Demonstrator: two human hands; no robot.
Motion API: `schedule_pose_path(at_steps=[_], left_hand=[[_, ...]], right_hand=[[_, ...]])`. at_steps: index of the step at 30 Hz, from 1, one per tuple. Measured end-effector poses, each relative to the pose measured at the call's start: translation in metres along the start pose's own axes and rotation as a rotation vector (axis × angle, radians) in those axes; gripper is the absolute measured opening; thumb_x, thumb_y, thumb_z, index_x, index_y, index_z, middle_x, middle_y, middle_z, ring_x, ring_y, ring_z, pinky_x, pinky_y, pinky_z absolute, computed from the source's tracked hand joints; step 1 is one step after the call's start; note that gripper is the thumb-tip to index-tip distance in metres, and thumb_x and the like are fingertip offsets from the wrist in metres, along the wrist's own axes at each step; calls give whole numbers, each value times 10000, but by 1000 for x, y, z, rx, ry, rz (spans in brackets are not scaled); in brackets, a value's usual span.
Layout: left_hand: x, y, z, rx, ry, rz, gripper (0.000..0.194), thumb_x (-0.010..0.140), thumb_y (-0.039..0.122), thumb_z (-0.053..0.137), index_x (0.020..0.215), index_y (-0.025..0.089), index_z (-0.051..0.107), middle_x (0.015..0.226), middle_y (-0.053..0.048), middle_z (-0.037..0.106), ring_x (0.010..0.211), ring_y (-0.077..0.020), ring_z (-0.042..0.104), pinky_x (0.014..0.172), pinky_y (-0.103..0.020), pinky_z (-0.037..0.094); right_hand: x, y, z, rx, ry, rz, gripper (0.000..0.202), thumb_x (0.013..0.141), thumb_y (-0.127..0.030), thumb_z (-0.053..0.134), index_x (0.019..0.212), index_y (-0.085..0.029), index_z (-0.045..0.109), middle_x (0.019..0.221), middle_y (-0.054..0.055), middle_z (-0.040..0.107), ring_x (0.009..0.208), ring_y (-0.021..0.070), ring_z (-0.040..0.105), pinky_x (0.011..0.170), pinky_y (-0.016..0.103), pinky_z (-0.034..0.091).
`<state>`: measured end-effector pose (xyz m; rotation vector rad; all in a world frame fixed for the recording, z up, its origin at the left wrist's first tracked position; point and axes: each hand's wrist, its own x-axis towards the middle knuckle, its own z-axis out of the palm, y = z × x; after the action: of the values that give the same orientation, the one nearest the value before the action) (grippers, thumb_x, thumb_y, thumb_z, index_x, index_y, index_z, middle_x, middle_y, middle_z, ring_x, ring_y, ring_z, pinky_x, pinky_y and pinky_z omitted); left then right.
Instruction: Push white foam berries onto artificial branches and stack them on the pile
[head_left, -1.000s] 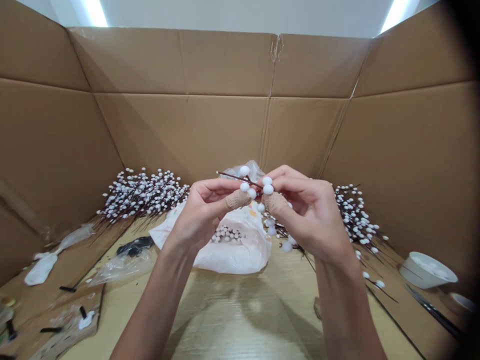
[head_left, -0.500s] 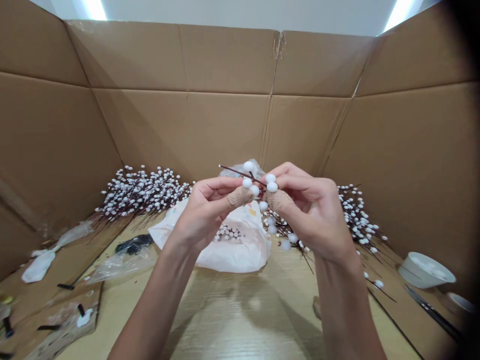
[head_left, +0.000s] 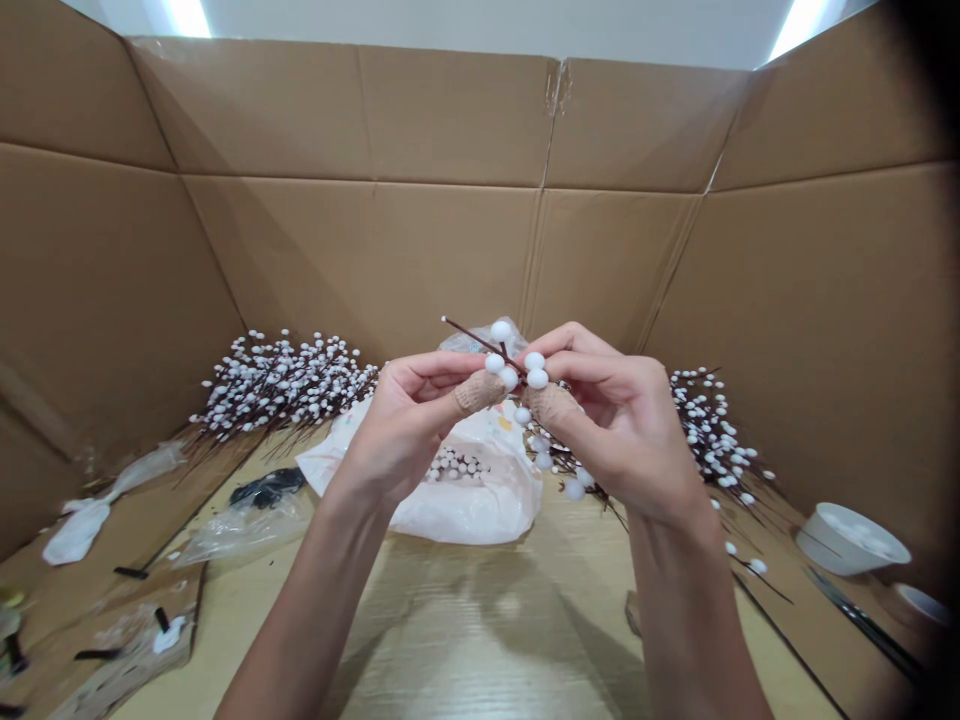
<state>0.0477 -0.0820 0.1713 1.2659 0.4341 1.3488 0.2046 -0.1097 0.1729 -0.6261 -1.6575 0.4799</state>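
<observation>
Between my two hands is an artificial berry branch [head_left: 512, 361] with a dark brown stem and several round white berries. My left hand [head_left: 409, 420] pinches near a pair of its berries, thumb and fingers together. My right hand [head_left: 607, 420] is closed on the branch just to the right, with its thumb by another pair. Both thumbs have tan wraps round them. The stem's tip points up and to the left. Below the branch lies an opened white plastic bag [head_left: 469, 515] with small white berries [head_left: 457, 465] inside it.
White berry branches are heaped at the left [head_left: 292, 385] and right [head_left: 709, 430]. A white bowl [head_left: 851, 540] of white balls, scissors [head_left: 862, 620] and a tape roll [head_left: 922, 603] sit at the right. Clear plastic [head_left: 244, 530] lies at the left. Cardboard walls [head_left: 450, 240] surround the table.
The branch has tilted, its tip end steeper now. My right hand has shifted slightly left, closer to my left hand. Both hands still hold the branch.
</observation>
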Motion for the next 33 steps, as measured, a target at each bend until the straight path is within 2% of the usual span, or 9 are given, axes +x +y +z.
schedule_pose_path(at_steps=[3, 7, 11, 18, 22, 24, 28, 33], left_hand=[[-1, 2, -1, -5, -28, -4, 170, 574, 210, 873, 707, 190, 769, 728, -19, 759, 675, -129, 698, 693, -205, 558], [-1, 6, -4, 7, -71, -24, 159, 593, 185, 860, 725, 185, 771, 732, -22, 760, 681, -137, 703, 690, -211, 560], [0, 7, -8, 22, -69, -46, 163, 593, 176, 856, 732, 177, 770, 734, -37, 759, 693, -160, 708, 700, -240, 560], [4, 5, -10, -22, -86, -66, 157, 604, 188, 845, 743, 186, 774, 765, -33, 763, 713, -145, 704, 701, -212, 549], [3, 8, -10, -22, -88, -70, 156, 597, 181, 846, 736, 180, 774, 745, -27, 760, 705, -137, 702, 695, -195, 543], [2, 8, -9, -11, -85, -68, 161, 586, 189, 853, 725, 179, 773, 733, -30, 758, 693, -144, 700, 699, -212, 544], [1, 8, -8, -6, -84, -63, 171, 571, 203, 866, 712, 179, 772, 716, -35, 755, 678, -156, 702, 706, -240, 552], [1, 6, -6, -28, -103, -39, 160, 576, 184, 867, 705, 180, 772, 703, -21, 757, 663, -124, 700, 676, -183, 555]], right_hand=[[1, 1, 0, 6, -16, -5, 170, 774, -93, 599, 666, -186, 692, 865, 35, 582, 731, 130, 535, 552, 243, 419], [3, 2, -2, 62, -50, -13, 152, 805, -135, 601, 723, -204, 709, 838, 31, 597, 762, 146, 550, 601, 267, 439], [3, 5, -4, 106, -50, -1, 103, 805, -184, 633, 742, -208, 709, 840, 36, 601, 794, 163, 565, 629, 283, 460], [3, 6, -4, 136, -46, 39, 98, 816, -239, 642, 747, -211, 706, 885, 41, 616, 799, 161, 579, 645, 285, 477], [3, 3, -2, 107, -42, 13, 107, 820, -204, 638, 736, -199, 704, 876, 39, 620, 827, 158, 574, 688, 284, 471], [2, 1, -2, 87, -51, 11, 129, 830, -166, 611, 735, -190, 695, 871, 40, 609, 820, 153, 568, 671, 273, 462], [0, -2, -3, 22, -90, 24, 137, 838, -147, 582, 737, -172, 672, 880, 42, 581, 714, 126, 530, 540, 241, 404], [1, -4, -3, -2, -84, 3, 145, 824, -102, 577, 730, -163, 670, 887, 41, 579, 700, 114, 520, 521, 233, 383]])
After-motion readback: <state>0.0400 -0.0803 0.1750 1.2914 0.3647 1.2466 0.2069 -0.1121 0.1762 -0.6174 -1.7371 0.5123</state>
